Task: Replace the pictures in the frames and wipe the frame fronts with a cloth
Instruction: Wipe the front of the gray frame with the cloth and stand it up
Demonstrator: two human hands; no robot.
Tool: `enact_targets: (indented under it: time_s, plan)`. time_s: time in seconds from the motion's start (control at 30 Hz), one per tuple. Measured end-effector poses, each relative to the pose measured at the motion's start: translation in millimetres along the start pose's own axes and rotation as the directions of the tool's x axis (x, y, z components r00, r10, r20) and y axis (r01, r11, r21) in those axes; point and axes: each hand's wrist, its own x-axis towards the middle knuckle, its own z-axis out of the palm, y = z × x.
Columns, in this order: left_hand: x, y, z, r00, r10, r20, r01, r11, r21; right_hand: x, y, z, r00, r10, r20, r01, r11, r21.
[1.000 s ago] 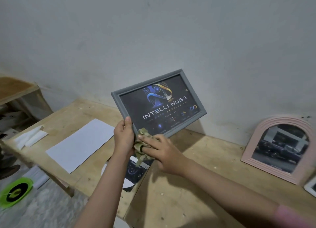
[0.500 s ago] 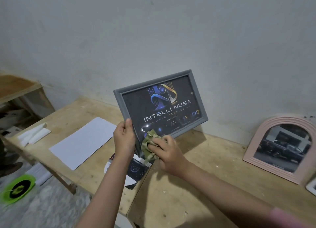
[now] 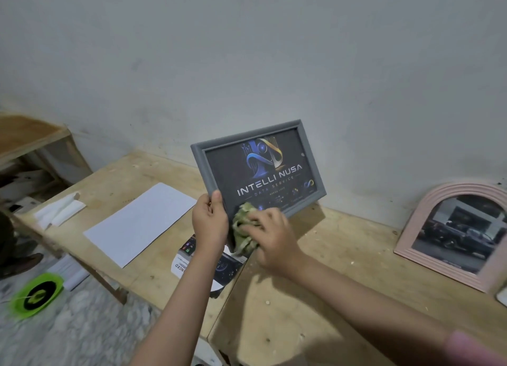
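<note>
The left hand (image 3: 210, 223) holds the grey frame (image 3: 258, 170) tilted above the bench (image 3: 315, 297), fingers clamped on its lower left corner. Just right of them, the right hand (image 3: 270, 236) presses a crumpled green cloth (image 3: 244, 228) against the glass, fingers closed over it.
</note>
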Motion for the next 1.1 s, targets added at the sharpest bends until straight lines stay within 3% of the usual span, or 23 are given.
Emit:
enact_targets:
  time_s: [0.1, 0.3, 0.47, 0.53, 0.6, 0.7, 0.8, 0.93, 1.0, 1.1]
  plan:
    - [-1.9, 2.9, 2.0, 0.999, 0.033, -0.005, -0.033, 0.999, -0.002, -15.0, -5.6, 8.3, 0.999, -0.032, -0.002, 0.032, 0.999, -0.025]
    - [-8.6, -9.8, 0.9, 0.998, -0.04, -0.056, 0.039, 0.999, -0.019, -24.9, 26.9, 3.5, 0.995, -0.09, -0.039, 0.076, 0.96, -0.269]
    - [-10.5, -5.7, -5.0, 0.999, 0.04, 0.001, -0.04, 0.998, 0.058, -28.9, 66.1, -6.1, 0.985, 0.009, 0.171, 0.067, 0.898, -0.435]
    - [-9.2, -5.2, -6.9, 0.998, 0.065, 0.006, -0.066, 0.994, 0.082, -23.4, 69.1, -14.1, 0.975, 0.197, 0.1, -0.147, 0.917, -0.37]
    - [-9.0, -3.6, -5.1, 0.999, 0.042, -0.012, -0.041, 0.997, 0.067, -15.2, 54.7, -18.1, 0.949, 0.315, 0.0, -0.312, 0.939, -0.142]
    - [-11.5, -0.4, 3.7, 1.0, 0.011, -0.019, -0.01, 0.999, 0.033, -7.9, 9.4, -12.0, 0.987, 0.154, 0.042, -0.157, 0.985, 0.075]
    - [-11.6, 1.9, 7.3, 1.0, 0.018, 0.008, -0.018, 1.0, 0.023, -22.7, -6.6, -1.9, 0.988, -0.002, 0.152, -0.005, 0.999, 0.042]
    - [-7.1, 3.3, -2.5, 1.0, 0.019, 0.003, -0.018, 1.0, -0.022, -45.2, 37.6, -12.5, 0.978, -0.042, 0.203, 0.058, 0.995, -0.077]
    - [-4.2, 4.2, -8.5, 1.0, 0.017, -0.014, -0.017, 0.999, -0.033, -49.3, 66.0, -22.8, 0.981, 0.03, 0.19, -0.006, 0.992, -0.127]
    - [2.8, -0.7, -16.1, 1.0, 0.003, -0.026, -0.004, 0.999, -0.034, -32.4, 97.6, -45.1, 0.941, 0.334, 0.054, -0.329, 0.941, -0.081]
